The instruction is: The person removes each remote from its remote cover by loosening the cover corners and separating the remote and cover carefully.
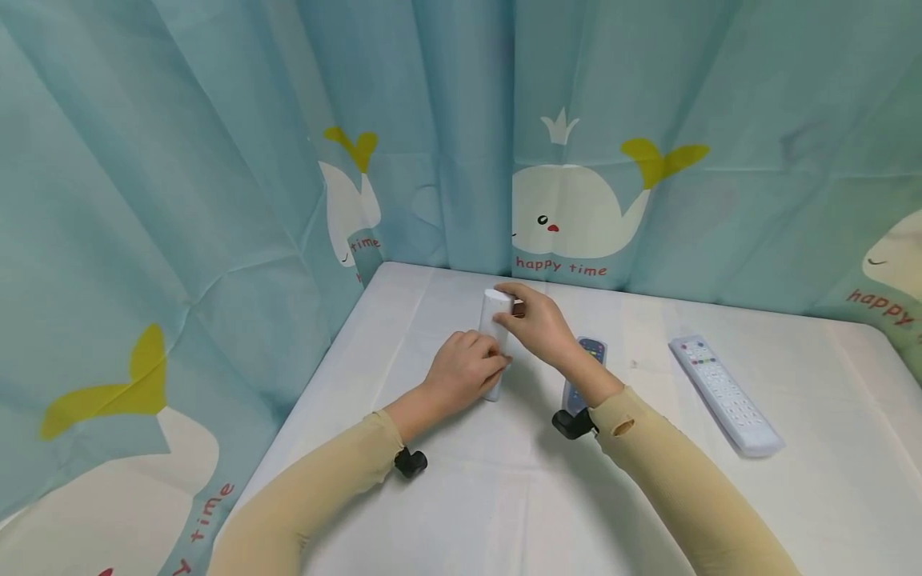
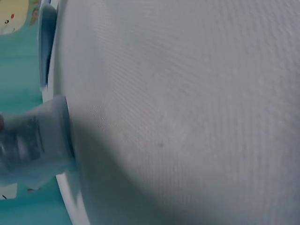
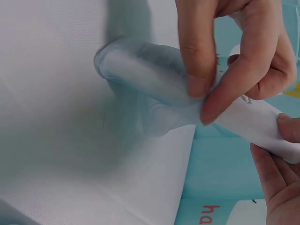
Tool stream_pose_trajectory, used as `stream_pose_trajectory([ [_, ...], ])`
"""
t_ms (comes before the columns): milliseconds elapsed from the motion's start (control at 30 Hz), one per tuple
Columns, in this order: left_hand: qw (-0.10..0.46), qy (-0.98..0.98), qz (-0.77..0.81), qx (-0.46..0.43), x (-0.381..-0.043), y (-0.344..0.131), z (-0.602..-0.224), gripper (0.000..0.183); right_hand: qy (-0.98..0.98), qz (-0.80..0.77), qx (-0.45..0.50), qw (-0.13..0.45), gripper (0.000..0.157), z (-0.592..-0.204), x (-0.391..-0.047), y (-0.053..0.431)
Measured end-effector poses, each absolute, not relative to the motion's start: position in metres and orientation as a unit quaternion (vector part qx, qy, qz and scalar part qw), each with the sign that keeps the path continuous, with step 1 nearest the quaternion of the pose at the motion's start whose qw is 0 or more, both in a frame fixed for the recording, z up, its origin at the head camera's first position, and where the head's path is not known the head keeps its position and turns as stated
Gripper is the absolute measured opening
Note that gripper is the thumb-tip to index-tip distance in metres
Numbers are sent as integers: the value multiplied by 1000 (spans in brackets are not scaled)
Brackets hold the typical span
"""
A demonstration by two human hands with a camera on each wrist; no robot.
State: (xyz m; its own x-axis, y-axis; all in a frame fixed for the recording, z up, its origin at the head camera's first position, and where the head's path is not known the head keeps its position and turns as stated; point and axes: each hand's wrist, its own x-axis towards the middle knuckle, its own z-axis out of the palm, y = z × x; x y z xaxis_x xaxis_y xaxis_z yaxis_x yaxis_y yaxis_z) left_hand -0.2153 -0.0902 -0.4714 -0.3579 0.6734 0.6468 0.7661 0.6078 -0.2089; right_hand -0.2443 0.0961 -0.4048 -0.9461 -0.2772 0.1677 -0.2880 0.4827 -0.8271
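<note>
A white remote control (image 1: 495, 326) stands on end over the table, its lower part inside a clear plastic sleeve (image 3: 136, 70). My right hand (image 1: 536, 320) grips the bare upper end between thumb and fingers. Lower down, my left hand (image 1: 467, 368) pinches the sleeve around the remote. The right wrist view shows the left thumb and a finger at the sleeve's upper edge, with a loose fold of plastic hanging below. In the left wrist view only the sleeved lower end (image 2: 37, 143) appears, close over the tabletop.
A dark-faced remote (image 1: 592, 347) lies in plastic behind my right forearm, partly covered by it. Farther right lies a white remote (image 1: 723, 394) with many buttons, also wrapped. A white cloth covers the table (image 1: 446, 496). Blue whale-print curtains (image 1: 461, 144) hang along the back and left.
</note>
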Motion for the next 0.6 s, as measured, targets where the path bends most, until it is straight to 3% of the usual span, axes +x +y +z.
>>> stream_pose_trajectory([
  [600, 283, -855, -84, -426, -203, -86, -480, 5, -854, 492, 165, 4, 49, -407, -242, 100],
])
